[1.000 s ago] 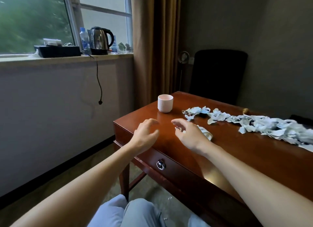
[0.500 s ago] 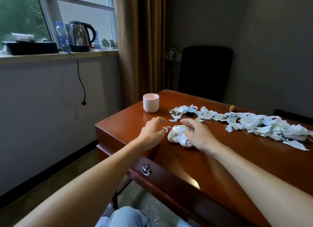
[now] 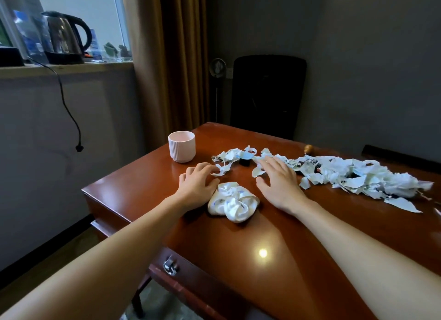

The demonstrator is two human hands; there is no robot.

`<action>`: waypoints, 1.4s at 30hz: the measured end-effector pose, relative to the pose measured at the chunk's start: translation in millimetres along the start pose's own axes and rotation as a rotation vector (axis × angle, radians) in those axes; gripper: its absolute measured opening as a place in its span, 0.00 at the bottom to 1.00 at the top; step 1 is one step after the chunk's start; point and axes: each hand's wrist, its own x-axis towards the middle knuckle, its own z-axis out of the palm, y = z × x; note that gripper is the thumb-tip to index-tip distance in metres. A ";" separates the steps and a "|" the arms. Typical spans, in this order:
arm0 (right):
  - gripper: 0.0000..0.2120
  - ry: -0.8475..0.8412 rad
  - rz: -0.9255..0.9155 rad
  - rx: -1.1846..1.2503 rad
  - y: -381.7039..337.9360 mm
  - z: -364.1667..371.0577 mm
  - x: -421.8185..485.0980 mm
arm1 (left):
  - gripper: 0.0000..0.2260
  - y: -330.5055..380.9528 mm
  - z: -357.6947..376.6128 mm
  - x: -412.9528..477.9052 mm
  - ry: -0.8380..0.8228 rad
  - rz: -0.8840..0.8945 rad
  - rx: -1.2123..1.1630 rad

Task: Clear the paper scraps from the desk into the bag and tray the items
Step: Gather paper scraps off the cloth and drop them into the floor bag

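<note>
Across the counter (image 3: 238, 248) the paper scraps (image 3: 346, 176) lie uncollected. Between the wrists sits the crumpled bag (image 3: 232, 201), now let go. Both hands have moved past it: right hand (image 3: 276, 179) spread flat on scraps, left hand (image 3: 198, 183) loosely curled, gripping nothing. Gathering looks about to begin.

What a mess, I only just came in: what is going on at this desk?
A person is seated at the reddish-brown wooden desk with both bare arms stretched over it. The right hand lies flat, fingers spread, on the near end of the long trail of torn white paper scraps. The left hand, fingers loosely curled, reaches a stray scrap. The crumpled white plastic bag lies unheld between them. A ribbed pink cup stands beyond.
</note>
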 end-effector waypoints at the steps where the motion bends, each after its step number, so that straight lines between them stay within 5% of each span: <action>1: 0.26 -0.002 0.005 -0.024 3.5 3.7 5.4 | 0.15 -0.7 2.8 6.3 0.013 0.011 0.018; 8: 0.33 -0.003 0.060 -0.202 23.1 19.5 45.8 | 0.26 -2.5 15.3 49.3 0.001 0.025 0.012; 15: 0.32 -0.055 0.048 -0.114 30.5 36.0 68.5 | 0.32 -0.2 26.4 88.6 -0.047 0.085 0.029; 27: 0.15 0.173 -0.009 -0.113 28.1 34.4 65.3 | 0.11 -2.2 31.8 85.8 0.074 0.121 0.110; 33: 0.25 0.227 0.007 -0.160 30.0 34.9 63.8 | 0.18 -1.7 33.6 83.9 0.121 0.108 0.157; 36: 0.29 0.159 0.058 -0.207 30.0 35.6 64.5 | 0.24 -1.8 31.9 85.2 0.025 0.125 0.168; 42: 0.25 0.006 0.073 -0.101 28.6 35.5 66.9 | 0.15 -2.6 33.1 88.2 -0.006 0.117 0.153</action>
